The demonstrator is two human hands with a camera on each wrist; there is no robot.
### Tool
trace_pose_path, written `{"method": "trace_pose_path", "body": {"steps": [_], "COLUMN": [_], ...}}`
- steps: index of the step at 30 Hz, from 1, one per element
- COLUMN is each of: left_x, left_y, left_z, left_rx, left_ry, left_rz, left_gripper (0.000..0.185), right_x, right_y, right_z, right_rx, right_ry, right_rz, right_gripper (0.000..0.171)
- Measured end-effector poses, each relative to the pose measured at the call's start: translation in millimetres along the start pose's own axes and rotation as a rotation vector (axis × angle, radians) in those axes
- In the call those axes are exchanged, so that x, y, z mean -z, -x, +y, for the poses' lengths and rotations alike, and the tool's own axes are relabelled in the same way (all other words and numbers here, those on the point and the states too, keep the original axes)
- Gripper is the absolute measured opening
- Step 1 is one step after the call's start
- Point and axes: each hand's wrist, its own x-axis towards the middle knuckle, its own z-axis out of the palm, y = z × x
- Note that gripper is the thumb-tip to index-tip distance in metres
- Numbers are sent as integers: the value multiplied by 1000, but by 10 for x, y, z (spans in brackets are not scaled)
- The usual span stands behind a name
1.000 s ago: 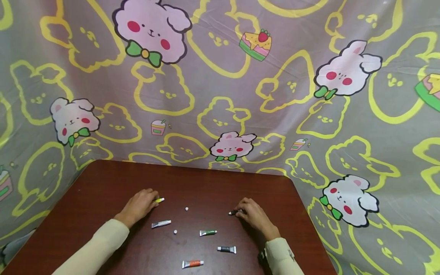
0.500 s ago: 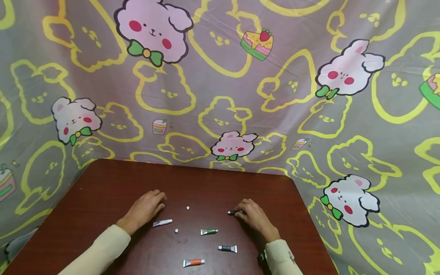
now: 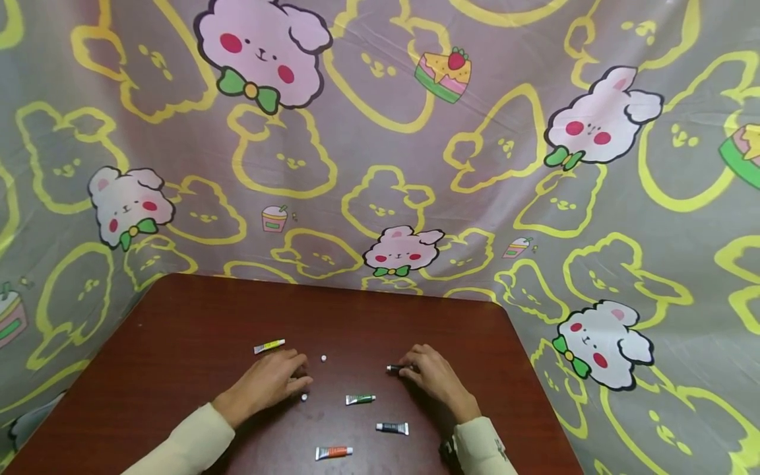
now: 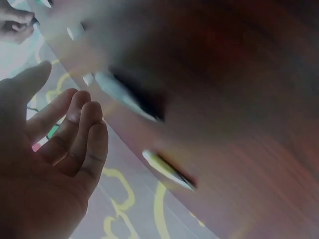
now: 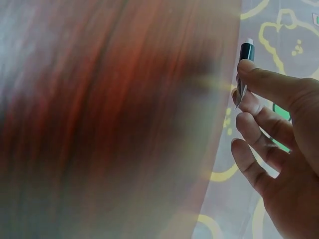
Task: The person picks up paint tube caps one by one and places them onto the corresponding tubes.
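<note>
My right hand pinches a small dark paint tube between thumb and forefinger, its white tip pointing out past them. Over the left part of the table, my left hand has its fingers loosely bent and holds nothing. Beneath it lies a silver-white paint tube, which the hand covers in the head view. Just beyond the left hand a yellow paint tube rests on the table. Two small white caps lie near the left fingers, one cap farther off and the other cap close to the thumb.
On the brown table lie a green paint tube, a dark blue-black paint tube and an orange paint tube, between and nearer than the hands. A patterned cloth hangs behind the table.
My left hand has let go of the yellow tube, leaving it on the table, and moved right and nearer, over the silver-white tube. My right hand keeps the dark tube, almost in place.
</note>
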Motion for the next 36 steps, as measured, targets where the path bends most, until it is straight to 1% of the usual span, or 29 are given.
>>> {"method": "trace_pose_path", "body": {"steps": [3,6,9,16,23,30,36], "left_x": [-30,-56,-80,-131,-169,-146,-141], "left_y": [8,23,35,49,48,84,112], "left_z": [58,104,142,193,205,234,240], "left_rx": [-23,-42,-51,-50,-73,-64,-80], "left_ry": [21,31,35,31,19,-9,-34], "left_rz": [-32,-37,-40,-83,-82,-90,-95], "left_gripper": [25,28,31,30,25,29,29], "right_x": [7,15,31,60,69,77,88], "right_y": [-12,-20,-26,-36,-34,-30,-29], "right_z": [-26,-50,-77,-130,-151,-196,-234], "right_rx": [12,31,49,55,60,64,65], "right_ry": [0,11,23,28,39,38,43], "right_rz": [4,6,10,5,2,1,-7], "right_gripper": [12,13,13,13,13,13,13]}}
